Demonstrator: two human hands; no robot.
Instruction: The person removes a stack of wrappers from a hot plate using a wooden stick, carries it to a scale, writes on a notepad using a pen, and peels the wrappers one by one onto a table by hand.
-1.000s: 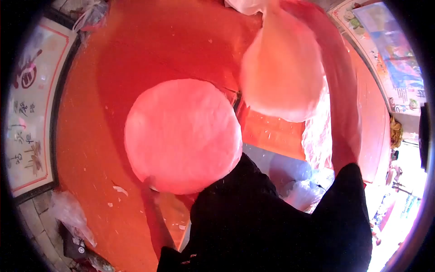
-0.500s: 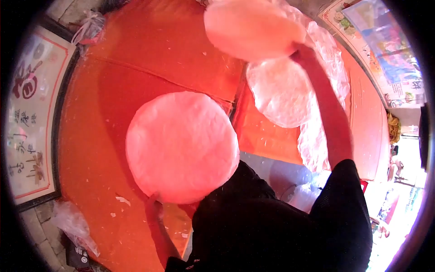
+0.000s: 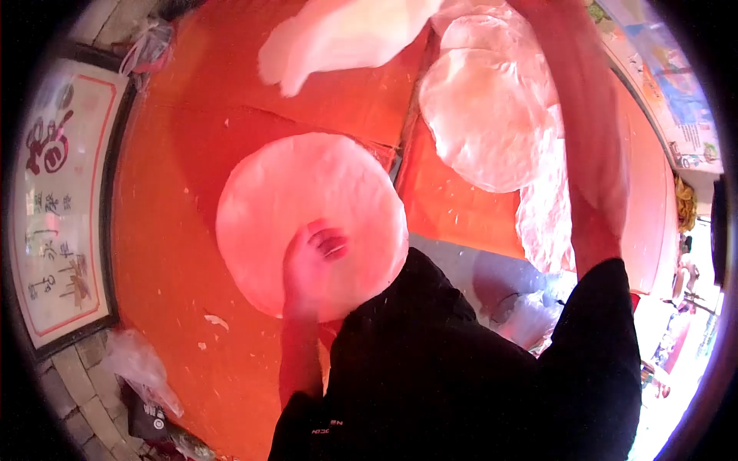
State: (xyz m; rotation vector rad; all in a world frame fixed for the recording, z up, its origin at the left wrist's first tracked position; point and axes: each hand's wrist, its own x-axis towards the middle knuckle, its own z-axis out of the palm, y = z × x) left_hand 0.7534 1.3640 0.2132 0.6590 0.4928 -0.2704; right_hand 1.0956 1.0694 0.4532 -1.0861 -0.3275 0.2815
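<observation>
Left hand shifted over round sheet, fingers curled.

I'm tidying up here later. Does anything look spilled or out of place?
A pale scrap and small flecks lie loose on the orange surface, beside the round sheet at the left hand: they look like litter. A crumpled plastic bag at the surface's lower-left edge may be stray too.

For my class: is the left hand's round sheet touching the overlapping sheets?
Apart: the head view shows orange surface between the round sheet and overlapping sheets.
</observation>
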